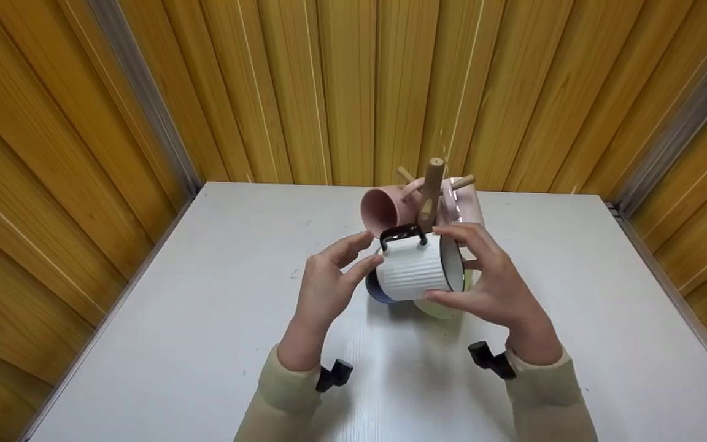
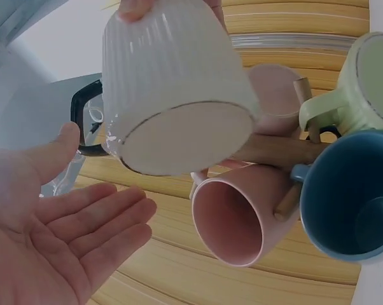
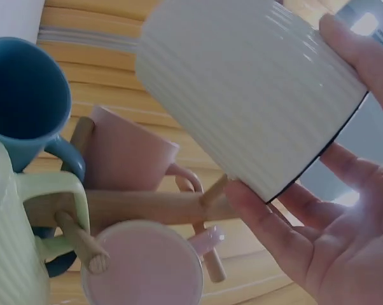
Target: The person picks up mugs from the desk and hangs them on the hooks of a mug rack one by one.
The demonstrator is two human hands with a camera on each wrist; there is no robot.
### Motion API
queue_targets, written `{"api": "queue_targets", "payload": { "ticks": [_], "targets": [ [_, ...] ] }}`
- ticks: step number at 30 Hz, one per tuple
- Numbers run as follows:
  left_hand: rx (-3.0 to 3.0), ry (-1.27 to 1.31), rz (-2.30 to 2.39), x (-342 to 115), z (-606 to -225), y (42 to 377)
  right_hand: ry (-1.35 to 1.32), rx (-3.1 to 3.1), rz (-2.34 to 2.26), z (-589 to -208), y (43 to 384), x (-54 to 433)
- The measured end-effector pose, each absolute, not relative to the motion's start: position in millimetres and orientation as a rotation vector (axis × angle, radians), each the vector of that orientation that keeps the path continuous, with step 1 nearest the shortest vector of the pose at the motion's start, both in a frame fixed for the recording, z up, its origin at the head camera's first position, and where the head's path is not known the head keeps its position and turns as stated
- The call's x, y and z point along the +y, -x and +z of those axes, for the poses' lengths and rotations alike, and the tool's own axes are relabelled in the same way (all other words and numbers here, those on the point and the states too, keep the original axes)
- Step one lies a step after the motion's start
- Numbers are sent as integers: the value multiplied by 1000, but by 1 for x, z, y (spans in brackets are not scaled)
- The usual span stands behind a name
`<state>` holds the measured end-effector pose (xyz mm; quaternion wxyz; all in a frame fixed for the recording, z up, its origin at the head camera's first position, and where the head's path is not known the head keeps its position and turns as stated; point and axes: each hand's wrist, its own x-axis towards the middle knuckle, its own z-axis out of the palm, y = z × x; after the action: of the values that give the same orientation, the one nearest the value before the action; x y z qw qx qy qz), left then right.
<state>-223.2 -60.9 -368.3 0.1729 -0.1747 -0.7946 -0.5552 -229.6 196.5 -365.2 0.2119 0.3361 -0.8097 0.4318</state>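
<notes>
A white ribbed mug (image 1: 412, 267) with a dark rim and black handle (image 2: 86, 117) is held up on its side, in front of a wooden mug stand (image 1: 432, 187). My right hand (image 1: 488, 276) grips it near the rim, thumb and fingers on opposite sides, as the right wrist view (image 3: 344, 248) shows. Beside the handle and base is my left hand (image 1: 335, 270), its fingers straight and apart from the mug in the left wrist view. The left thumb (image 2: 61, 149) lies at the handle; whether it touches cannot be told.
On the stand's pegs hang a pink mug (image 1: 381, 209), a paler pink mug (image 1: 469, 199), a blue mug (image 2: 344, 197) and a light green mug (image 3: 13, 229). The stand is on a white table (image 1: 255, 276), with wood-panelled walls (image 1: 341, 92) behind and at both sides.
</notes>
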Motion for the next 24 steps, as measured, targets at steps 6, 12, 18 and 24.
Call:
{"api": "queue_targets", "payload": {
  "ticks": [6,12,18,24],
  "targets": [
    [-2345,464,-1825,-45,-378,233,-584,-2343,1343,-363,236,202],
    [-2263,445,-1927,-27,-393,242,-386,-2403,1449,-363,242,199],
    [-2198,416,-1949,-21,-404,250,-270,-2445,1427,-364,245,193],
    [-2210,378,-1972,-21,-410,257,-220,-2441,1406,-369,247,188]
  ]
}}
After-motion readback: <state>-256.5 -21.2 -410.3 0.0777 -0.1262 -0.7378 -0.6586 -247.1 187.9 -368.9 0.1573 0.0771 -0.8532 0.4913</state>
